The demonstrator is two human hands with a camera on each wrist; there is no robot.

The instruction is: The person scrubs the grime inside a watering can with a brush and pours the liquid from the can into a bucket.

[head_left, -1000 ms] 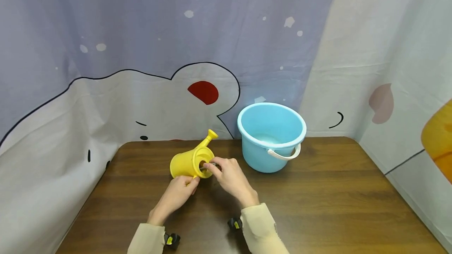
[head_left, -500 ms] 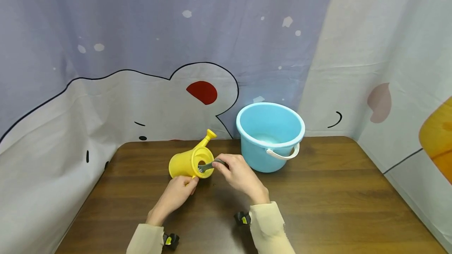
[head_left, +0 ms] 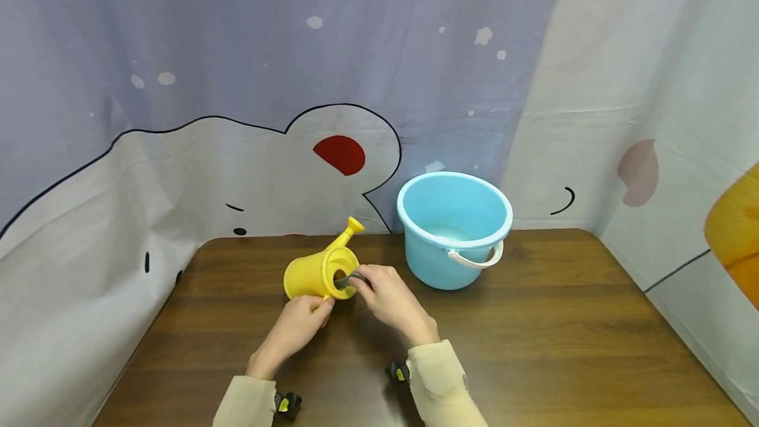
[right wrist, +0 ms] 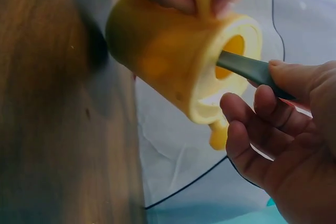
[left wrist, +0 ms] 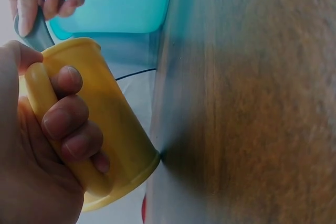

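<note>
A yellow watering can point(head_left: 305, 275) is tilted over the wooden table, its round opening facing right and its spout pointing up and back. My left hand point(head_left: 294, 327) grips its handle, with the fingers curled round the yellow loop in the left wrist view. Between thumb and fingers, my right hand point(head_left: 393, 300) pinches the grey-green handle of a small brush point(right wrist: 247, 68). The brush enters the can's opening, so its head is hidden inside. In the left wrist view, the lower edge of the can point(left wrist: 113, 111) is right at the tabletop.
A light blue bucket point(head_left: 443, 265) with a white handle point(head_left: 477, 262) stands at the back, right of the can. The brown wooden table point(head_left: 563, 335) ends at a patterned curtain point(head_left: 237, 71) behind. Dark wrist cameras point(head_left: 288, 406) sit by both sleeves.
My right hand drew the brush partly out to the right, showing pale bristles, then pushed it back into the can. The left hand and watering can stay in place.
</note>
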